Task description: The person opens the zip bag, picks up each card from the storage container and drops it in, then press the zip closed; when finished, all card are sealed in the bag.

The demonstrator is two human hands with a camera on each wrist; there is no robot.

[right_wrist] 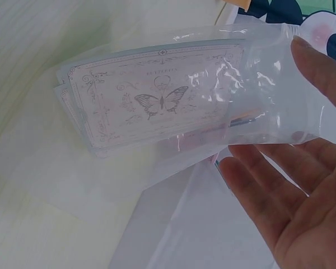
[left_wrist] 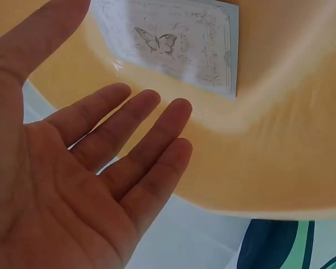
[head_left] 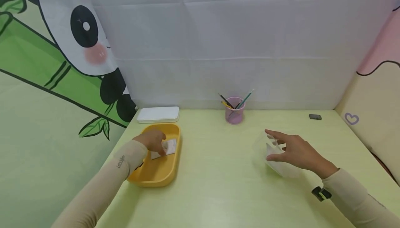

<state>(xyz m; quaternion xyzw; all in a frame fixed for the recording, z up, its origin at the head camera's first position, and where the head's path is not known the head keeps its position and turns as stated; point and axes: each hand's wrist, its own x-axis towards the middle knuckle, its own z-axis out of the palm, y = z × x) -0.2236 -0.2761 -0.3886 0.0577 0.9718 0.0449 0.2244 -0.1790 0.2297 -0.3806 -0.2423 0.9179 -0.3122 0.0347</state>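
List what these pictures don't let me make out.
- Card in tray: partly cut off by left wrist view's top edge.
- How many cards fill the bag: hidden behind the front one, right wrist view.
- Dark block: too small to identify, head view.

Tray (head_left: 153, 183): plain yellow-orange, as I see it from here
Tray card (left_wrist: 173, 50): pale, printed with a brownish butterfly and script
Bag (right_wrist: 280, 106): clear, glinting white on my screen
Bagged cards (right_wrist: 117, 106): whitish, with grey butterfly and ornate border
Cup (head_left: 234, 117): lilac
Tabletop (head_left: 218, 172): pale yellow-green
Mural (head_left: 34, 54): black-and-white panda, pink cheek, green bamboo
Sleeves (head_left: 106, 176): cream, with dark lettering
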